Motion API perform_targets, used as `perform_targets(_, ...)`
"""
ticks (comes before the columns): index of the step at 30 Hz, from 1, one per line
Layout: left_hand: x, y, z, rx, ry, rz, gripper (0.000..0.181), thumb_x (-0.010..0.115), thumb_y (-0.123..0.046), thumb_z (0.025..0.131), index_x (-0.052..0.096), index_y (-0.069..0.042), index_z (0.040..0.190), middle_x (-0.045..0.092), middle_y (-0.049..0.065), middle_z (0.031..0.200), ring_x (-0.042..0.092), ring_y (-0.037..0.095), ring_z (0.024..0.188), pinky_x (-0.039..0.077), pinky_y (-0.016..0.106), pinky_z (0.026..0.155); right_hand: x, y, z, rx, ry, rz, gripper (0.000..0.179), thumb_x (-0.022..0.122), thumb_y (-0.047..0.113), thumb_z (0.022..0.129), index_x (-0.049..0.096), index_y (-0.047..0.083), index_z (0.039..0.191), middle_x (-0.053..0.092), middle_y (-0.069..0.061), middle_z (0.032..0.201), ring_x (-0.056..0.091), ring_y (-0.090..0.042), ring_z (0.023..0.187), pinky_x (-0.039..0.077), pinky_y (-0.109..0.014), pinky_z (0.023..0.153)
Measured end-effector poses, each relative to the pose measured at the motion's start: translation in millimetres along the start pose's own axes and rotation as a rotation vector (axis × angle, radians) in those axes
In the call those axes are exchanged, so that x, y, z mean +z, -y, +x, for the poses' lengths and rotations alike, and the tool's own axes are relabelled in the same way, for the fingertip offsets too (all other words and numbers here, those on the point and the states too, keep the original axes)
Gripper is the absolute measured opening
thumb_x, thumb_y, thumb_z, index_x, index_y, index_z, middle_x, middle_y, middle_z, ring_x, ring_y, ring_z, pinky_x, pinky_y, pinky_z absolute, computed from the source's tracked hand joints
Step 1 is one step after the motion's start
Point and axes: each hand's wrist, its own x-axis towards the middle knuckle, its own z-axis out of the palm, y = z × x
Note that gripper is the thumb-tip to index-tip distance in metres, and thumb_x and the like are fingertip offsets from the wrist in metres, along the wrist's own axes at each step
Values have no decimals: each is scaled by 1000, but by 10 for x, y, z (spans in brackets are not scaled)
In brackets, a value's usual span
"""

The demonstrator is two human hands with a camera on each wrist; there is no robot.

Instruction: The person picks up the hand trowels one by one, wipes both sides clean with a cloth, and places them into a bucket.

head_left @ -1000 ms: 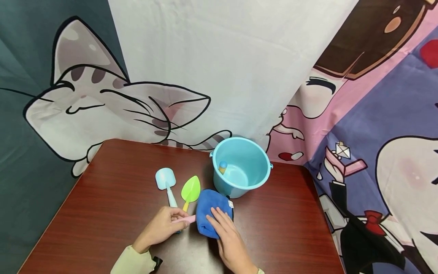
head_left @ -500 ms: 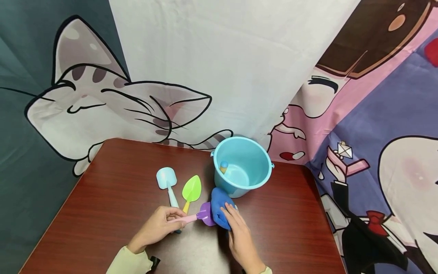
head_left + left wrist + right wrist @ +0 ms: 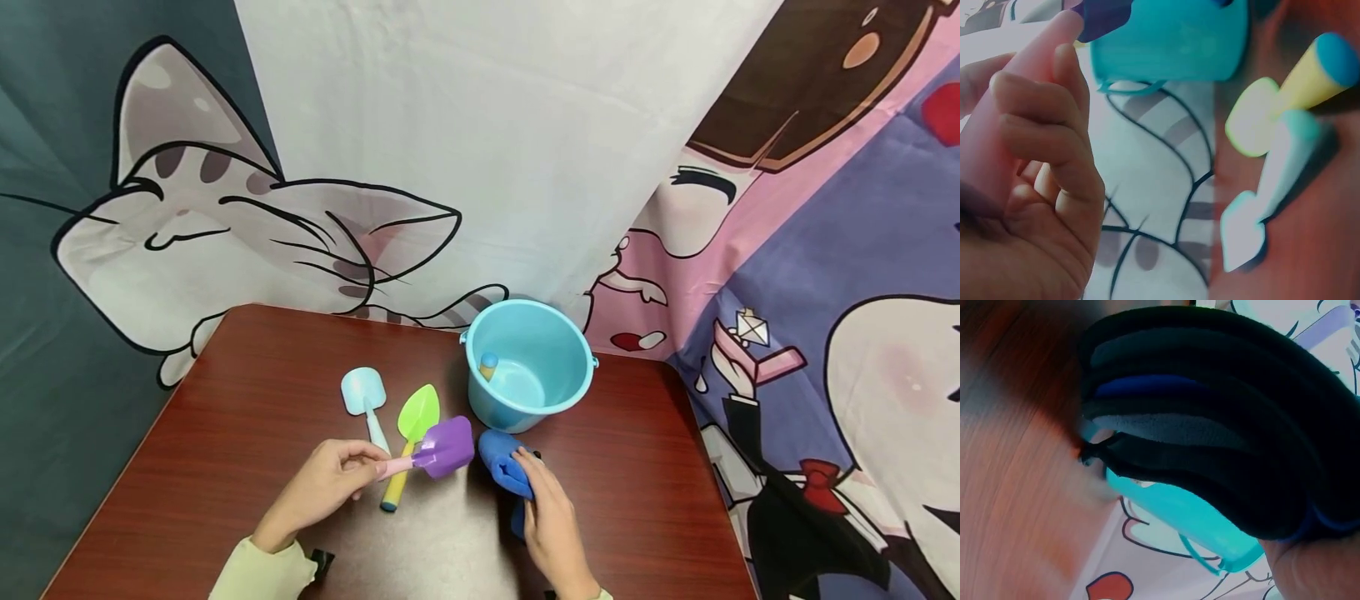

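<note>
My left hand (image 3: 322,483) grips the pink handle (image 3: 997,131) of a toy shovel, whose purple blade (image 3: 444,447) points right over the table. In the left wrist view the fingers curl round that handle. My right hand (image 3: 555,517) holds a folded blue cloth (image 3: 504,460) just in front of the bucket. Seen from the right wrist, the folds of the cloth (image 3: 1179,387) look dark and stacked, and hide most of the hand. Beside the held shovel lie a green toy trowel (image 3: 418,414) with a yellow handle and a light blue toy shovel (image 3: 363,392).
A light blue bucket (image 3: 487,408) stands at the table's back edge, with a small blue-and-tan piece (image 3: 488,365) inside. The brown table (image 3: 225,433) ends against a cartoon-printed curtain (image 3: 465,150).
The cloth has come off the purple blade and moved right with my right hand, folding up. My left hand has drawn left with the shovel, uncovering its blade.
</note>
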Motion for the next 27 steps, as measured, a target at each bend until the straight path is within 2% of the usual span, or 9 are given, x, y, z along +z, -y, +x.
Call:
perform_targets(4,-107,-112,4,35,-63,50,9,73,-22,93,75,-15,99,70,-6,79,59,10,59,47,26,52,-18,-18,-11,22,-4,12,73,63,-26,72,60,8,137,61,-8,138,55,-27,128,27,-17,112)
perform_targets(6,-158,-192,12,60,-92,76,7,74,-24,93,76,-19,97,72,-6,82,63,8,68,49,25,58,-19,-23,-13,33,1,26,69,62,-24,75,60,8,137,61,-8,138,55,-26,129,24,-14,112)
perform_targets(10,-223,-394,57,145,-128,111,8,75,-23,92,77,-24,100,74,-7,91,69,10,82,53,26,69,-17,-33,-12,34,1,35,65,61,-21,79,60,7,137,61,-9,137,54,-25,129,25,-15,112)
perform_targets(13,-243,-564,135,205,-141,142,12,76,-24,91,77,-27,103,73,-9,92,68,10,84,54,26,72,-10,-39,-16,27,-7,42,63,61,-20,79,61,7,136,61,-10,136,54,-24,129,25,-16,112)
perform_targets(18,-226,-853,356,289,-138,211,14,76,-25,91,76,-29,104,70,-16,93,64,9,85,52,27,74,-2,-30,-26,39,7,49,62,62,-20,81,60,7,137,61,-11,136,54,-22,130,24,-16,113)
perform_targets(21,-184,-993,520,318,-134,243,15,77,-26,91,76,-29,105,69,-18,94,63,8,84,52,28,73,3,-23,-24,43,14,51,62,62,-19,81,60,8,137,61,-11,137,55,-26,129,25,-17,113)
perform_targets(27,-53,-1090,918,342,-148,336,16,77,-27,88,77,-24,104,70,-15,96,61,8,84,50,31,73,26,-25,-28,29,18,18,66,65,-20,78,61,10,137,61,-7,137,57,-28,127,34,-26,111)
